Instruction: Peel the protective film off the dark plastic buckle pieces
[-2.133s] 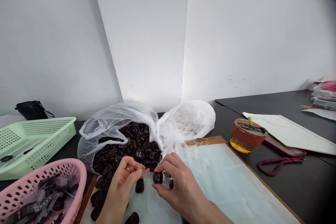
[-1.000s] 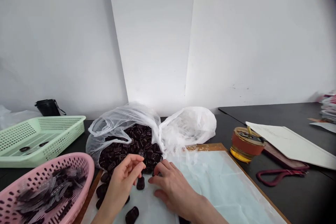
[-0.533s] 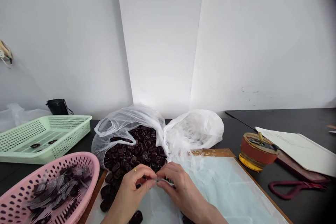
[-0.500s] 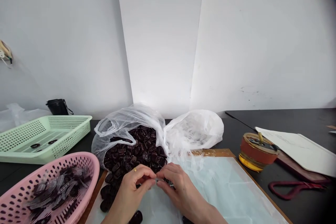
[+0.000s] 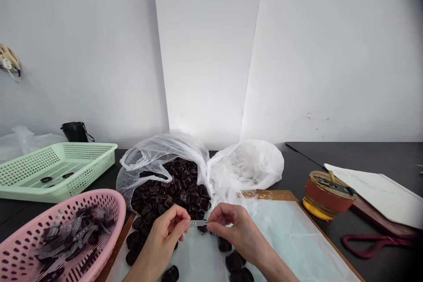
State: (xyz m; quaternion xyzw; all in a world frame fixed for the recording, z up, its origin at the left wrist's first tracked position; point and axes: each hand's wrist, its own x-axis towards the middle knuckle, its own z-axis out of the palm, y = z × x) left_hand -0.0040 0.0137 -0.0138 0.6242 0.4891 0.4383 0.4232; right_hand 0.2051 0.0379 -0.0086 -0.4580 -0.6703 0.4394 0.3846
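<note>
A small translucent plastic strip with holes is stretched level between my two hands. My left hand pinches its left end between thumb and fingertips. At the other end, my right hand closes thumb and forefinger on the strip. Just behind the hands, a heap of dark brown glossy plastic pieces spills from a clear plastic bag. A few similar dark pieces lie below my right wrist, on a pale sheet over a brown board.
At left stand a pink basket with translucent strips and dark parts, and a green basket behind it. A white bag sits behind the board. To the right are a tape roll, a notebook and red-handled scissors.
My hands have drawn apart, and the strip now shows between them. More dark pieces are visible beneath my right hand. The view has shifted slightly.
</note>
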